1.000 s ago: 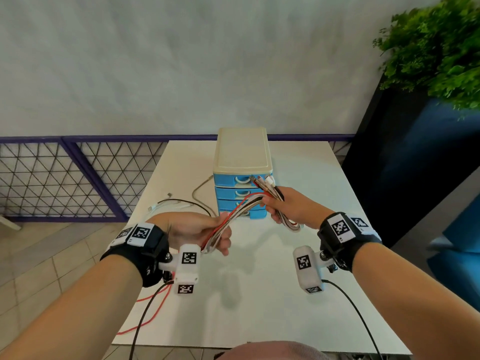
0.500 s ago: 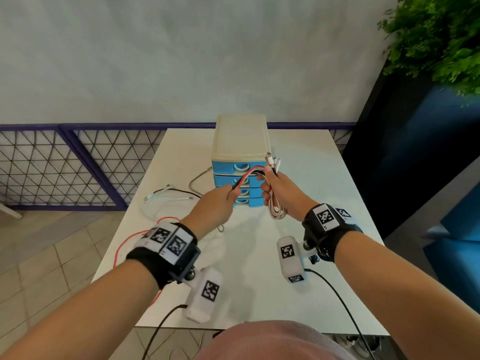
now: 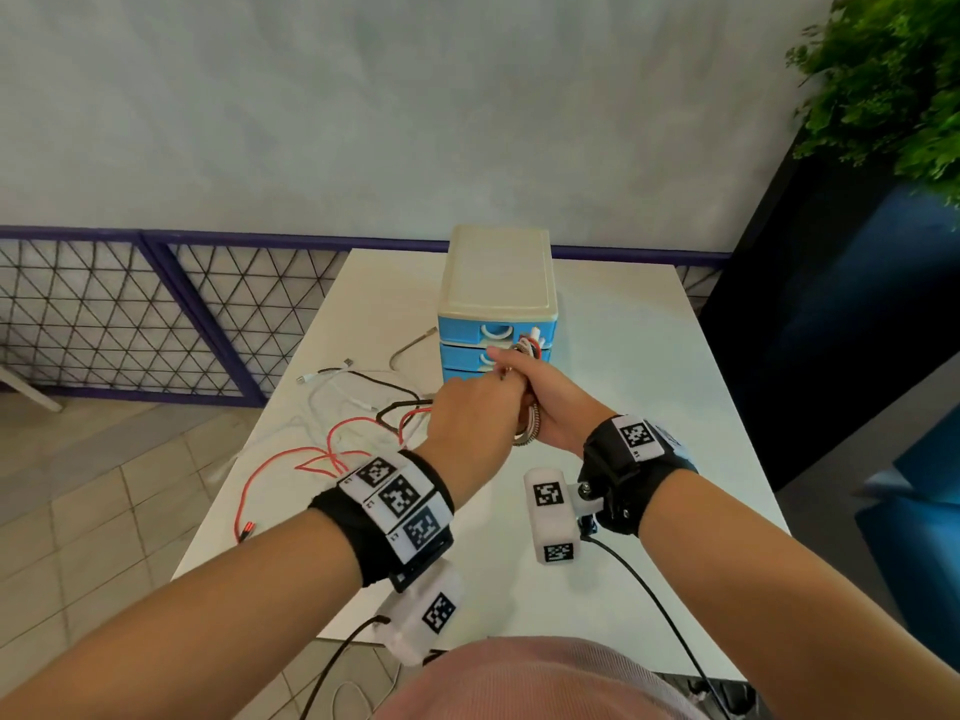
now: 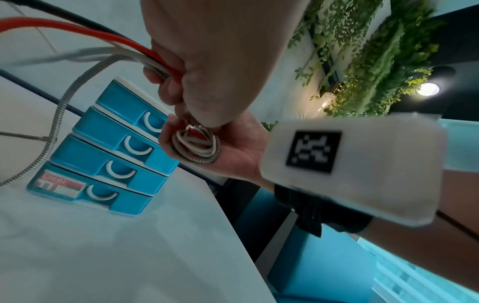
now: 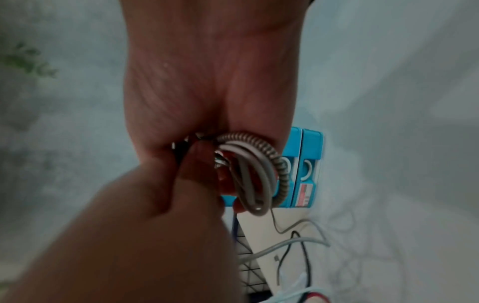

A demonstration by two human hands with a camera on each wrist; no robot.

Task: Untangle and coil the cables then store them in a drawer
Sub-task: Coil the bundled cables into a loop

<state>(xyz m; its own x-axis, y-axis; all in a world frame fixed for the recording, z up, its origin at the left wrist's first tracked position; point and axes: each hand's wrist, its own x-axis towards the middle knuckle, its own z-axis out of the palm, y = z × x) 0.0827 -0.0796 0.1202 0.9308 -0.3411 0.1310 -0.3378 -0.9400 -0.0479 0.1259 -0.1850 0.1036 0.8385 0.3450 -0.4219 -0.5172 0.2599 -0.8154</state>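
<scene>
My right hand (image 3: 550, 402) grips a small coil of cables (image 4: 195, 147), red, white and spring-wrapped strands looped together (image 5: 256, 176). My left hand (image 3: 475, 413) presses against it and grips the running strands of the same bundle (image 4: 145, 55), feeding them at the coil. Both hands hover just in front of the blue drawer unit (image 3: 467, 330) with the cream top, whose several drawers (image 4: 108, 143) are all closed. The loose tails, red cable (image 3: 291, 459), black cable (image 3: 384, 381) and white cable (image 3: 332, 387), trail left over the white table (image 3: 649, 356).
A spring-wrapped cable end (image 3: 410, 345) lies left of the drawer unit. A purple mesh fence (image 3: 130, 314) runs along the table's left and back. A dark planter with greenery (image 3: 893, 96) stands at the right. Black camera leads (image 3: 654, 610) hang from my wrists.
My left hand has swung from low left up to my right hand, bringing the strands onto the coil. More red and black cable now lies slack on the table's left.
</scene>
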